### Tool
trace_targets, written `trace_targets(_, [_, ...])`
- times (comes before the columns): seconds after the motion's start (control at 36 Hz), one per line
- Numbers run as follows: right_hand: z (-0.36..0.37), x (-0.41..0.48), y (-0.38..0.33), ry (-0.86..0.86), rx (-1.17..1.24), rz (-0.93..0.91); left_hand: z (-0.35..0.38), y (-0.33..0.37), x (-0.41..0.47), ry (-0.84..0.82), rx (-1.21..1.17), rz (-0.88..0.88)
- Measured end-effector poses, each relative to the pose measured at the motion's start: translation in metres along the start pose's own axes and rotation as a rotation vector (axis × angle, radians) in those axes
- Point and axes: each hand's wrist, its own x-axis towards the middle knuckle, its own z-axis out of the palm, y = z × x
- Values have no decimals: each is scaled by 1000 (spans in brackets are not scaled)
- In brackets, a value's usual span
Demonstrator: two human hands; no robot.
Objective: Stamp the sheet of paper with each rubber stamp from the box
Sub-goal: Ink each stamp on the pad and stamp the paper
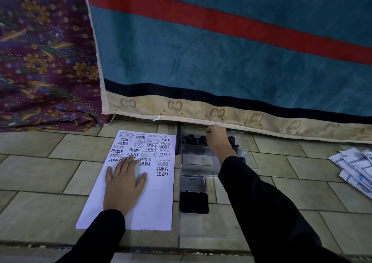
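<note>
Nearest the camera, two black sleeves reach forward over a floor of pale greenish stone tiles [40, 172]. The left hand [124, 180] lies palm down on the white sheet of paper [155, 202], fingers straight and spread, holding nothing; its fingertips cover a few of the printed marks. The lower half of the sheet is blank, while the far half is crowded with black stamp impressions reading SAMPLE, AMENDED, AIR MAIL, FRAGILE, EXPRESS and FAX OUT, some upside down or sideways. Just to the right of the sheet sits a small black ink pad [193, 202] in a hinged case, its clear lid [193, 184] folded open on the far side. Beyond it stands a clear plastic box [193, 158] with a row of black-handled rubber stamps [193, 140] upright along its far wall. The right hand [217, 138] is inside that box over the row, knuckles up and fingers curled downward; whether they grip a stamp is hidden by the hand itself. Well to the right lies a loose pile of printed paper slips [356, 168]. Behind everything hang a teal blanket with a red stripe and beige border [201, 51] and, on the left, a purple floral cloth [40, 51].
</note>
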Motion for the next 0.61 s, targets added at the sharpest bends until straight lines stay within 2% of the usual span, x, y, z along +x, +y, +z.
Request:
trace_targets(0.11, [-25, -13, 18, 194, 149, -1, 1, -1, 1, -4, 0, -1])
trace_targets(0.17, [-35, -24, 31, 220, 139, 16, 2, -2, 1, -4, -4, -3])
trace_targets(0.39, [-33, -45, 54, -74, -193, 39, 1, -1, 1, -14, -11, -3])
trace_targets(0.61, [-25, -45, 47, -167, -375, 14, 1, -1, -1, -12, -11, 1])
